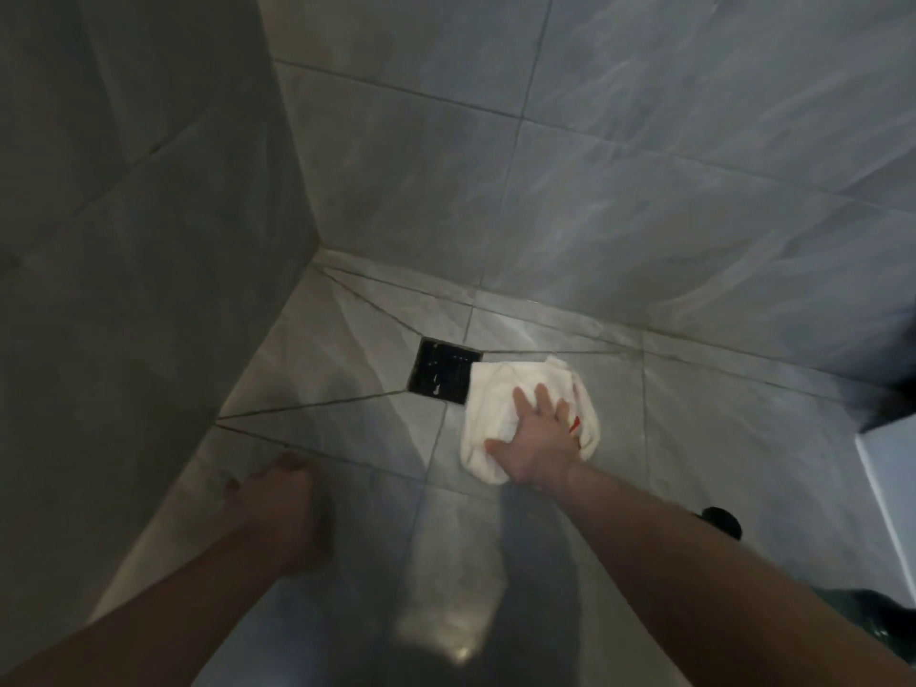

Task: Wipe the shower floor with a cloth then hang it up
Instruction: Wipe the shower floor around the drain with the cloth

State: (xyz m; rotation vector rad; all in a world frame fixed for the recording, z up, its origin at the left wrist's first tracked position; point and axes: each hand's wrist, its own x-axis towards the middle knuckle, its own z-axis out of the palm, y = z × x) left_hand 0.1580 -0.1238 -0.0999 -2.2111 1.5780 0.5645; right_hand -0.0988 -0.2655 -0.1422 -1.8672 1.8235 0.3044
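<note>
A white cloth (500,389) with a small red mark lies bunched on the grey tiled shower floor (347,438), just right of a black square drain (441,370). My right hand (535,438) presses flat on the cloth with fingers spread. My left hand (277,503) rests on the floor near the left wall, in shadow, fingers curled under and holding nothing that shows.
Grey marble-look tiled walls (595,190) meet in a corner behind the drain. A white ledge (892,468) and a dark round object (721,520) sit at the right edge. A dark green thing (882,617) lies at the lower right.
</note>
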